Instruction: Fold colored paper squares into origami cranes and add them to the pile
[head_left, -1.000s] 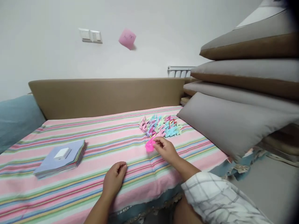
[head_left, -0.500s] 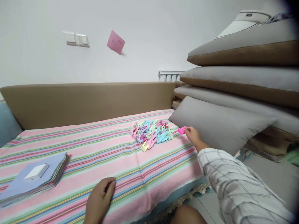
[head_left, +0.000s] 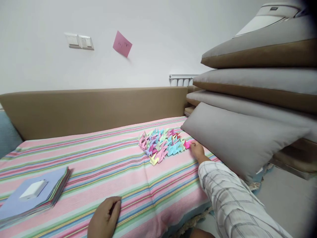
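My right hand (head_left: 198,151) pinches a bright pink paper crane (head_left: 187,144) at the right edge of a cluster of folded paper cranes (head_left: 162,145). These are yellow, blue, green, purple, pink and red, packed close together on a striped bedspread (head_left: 123,178). The pink crane is level with the cluster's outermost pieces; whether it touches the cloth I cannot tell. Nearer to me, my left hand (head_left: 105,216) rests on the bedspread with its fingers curled in and the thumb alongside, nothing visible in it.
At the left lies a stack of coloured paper (head_left: 58,190) with a small white box (head_left: 34,189) on it. Grey and brown cushions (head_left: 237,132) are piled along the right. Behind the bed runs a brown backrest (head_left: 99,112), with a pink note (head_left: 122,44) on the wall above.
My right hand has moved left and slightly down, bringing the pink crane from beside the cluster to its right edge. My left hand stays resting. The view has shifted slightly.
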The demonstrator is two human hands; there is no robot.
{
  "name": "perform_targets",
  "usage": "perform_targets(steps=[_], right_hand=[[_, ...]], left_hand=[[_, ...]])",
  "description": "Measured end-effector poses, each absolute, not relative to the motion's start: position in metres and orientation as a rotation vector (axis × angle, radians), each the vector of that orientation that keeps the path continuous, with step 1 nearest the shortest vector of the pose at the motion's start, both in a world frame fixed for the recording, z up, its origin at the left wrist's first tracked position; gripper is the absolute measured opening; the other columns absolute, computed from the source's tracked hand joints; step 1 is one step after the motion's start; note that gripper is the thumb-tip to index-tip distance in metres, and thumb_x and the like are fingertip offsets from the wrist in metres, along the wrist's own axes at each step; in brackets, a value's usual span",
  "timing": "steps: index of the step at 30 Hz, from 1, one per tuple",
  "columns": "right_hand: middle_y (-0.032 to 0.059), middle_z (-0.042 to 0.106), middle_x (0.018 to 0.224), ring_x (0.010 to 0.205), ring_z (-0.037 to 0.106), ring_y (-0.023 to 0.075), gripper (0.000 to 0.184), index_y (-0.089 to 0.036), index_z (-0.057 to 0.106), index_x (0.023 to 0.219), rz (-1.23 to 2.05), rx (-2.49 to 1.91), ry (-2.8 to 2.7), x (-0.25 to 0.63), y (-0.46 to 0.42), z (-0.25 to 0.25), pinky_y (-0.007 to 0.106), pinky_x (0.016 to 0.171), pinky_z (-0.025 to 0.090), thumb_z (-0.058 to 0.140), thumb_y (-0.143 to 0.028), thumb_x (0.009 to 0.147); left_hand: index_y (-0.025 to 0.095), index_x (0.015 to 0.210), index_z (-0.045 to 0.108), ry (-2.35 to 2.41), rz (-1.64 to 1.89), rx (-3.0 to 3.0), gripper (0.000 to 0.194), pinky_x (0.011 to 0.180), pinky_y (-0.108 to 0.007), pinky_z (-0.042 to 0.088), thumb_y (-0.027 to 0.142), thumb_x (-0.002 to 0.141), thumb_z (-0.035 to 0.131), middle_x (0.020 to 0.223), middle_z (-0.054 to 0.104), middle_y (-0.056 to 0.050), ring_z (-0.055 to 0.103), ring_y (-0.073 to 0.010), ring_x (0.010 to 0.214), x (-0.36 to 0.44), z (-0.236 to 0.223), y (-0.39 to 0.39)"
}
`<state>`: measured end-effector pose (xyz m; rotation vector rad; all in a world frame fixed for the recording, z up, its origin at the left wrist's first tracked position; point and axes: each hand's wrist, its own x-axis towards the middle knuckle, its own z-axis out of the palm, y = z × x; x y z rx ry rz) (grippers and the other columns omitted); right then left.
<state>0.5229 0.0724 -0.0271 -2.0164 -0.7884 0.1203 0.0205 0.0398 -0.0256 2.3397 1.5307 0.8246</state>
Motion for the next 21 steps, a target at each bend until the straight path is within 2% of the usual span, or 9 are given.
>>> perform_targets(steps=[11, 16, 21], right_hand=[[0.0125, 0.066, 0.098, 0.087, 0.060, 0.0218, 0.038, -0.012, 0.062, 0.104, 0.094, -2.005, -0.714, 0.527, 0.085, -0.029, 0.030, 0.077, 0.043, 0.041, -0.030, 0.078], [0.0099, 0.068, 0.086, 0.077, 0.060, 0.0207, 0.033, -0.013, 0.065, 0.096, 0.159, -2.025, -0.751, 0.528, 0.089, -0.032, 0.030, 0.072, 0.044, 0.044, -0.027, 0.075], [0.0083, 0.069, 0.091, 0.082, 0.060, 0.0191, 0.033, -0.015, 0.067, 0.095, 0.195, -2.037, -0.812, 0.532, 0.084, -0.035, 0.027, 0.077, 0.043, 0.044, -0.025, 0.074]], left_hand=[[0.027, 0.086, 0.065, 1.531, 0.834, 2.350, 0.027, 0.075, -0.028, 0.051, 0.046, 0.082, 0.045, 0.093, 0.069, 0.000, 0.063, -0.0199, 0.088, 0.022, -0.026, 0.037], [0.027, 0.086, 0.064, 1.525, 0.837, 2.360, 0.027, 0.074, -0.027, 0.051, 0.045, 0.082, 0.045, 0.092, 0.069, 0.001, 0.063, -0.0192, 0.088, 0.022, -0.025, 0.035], [0.026, 0.086, 0.064, 1.526, 0.854, 2.383, 0.026, 0.072, -0.026, 0.051, 0.044, 0.083, 0.045, 0.091, 0.069, 0.001, 0.063, -0.0186, 0.086, 0.022, -0.027, 0.037]])
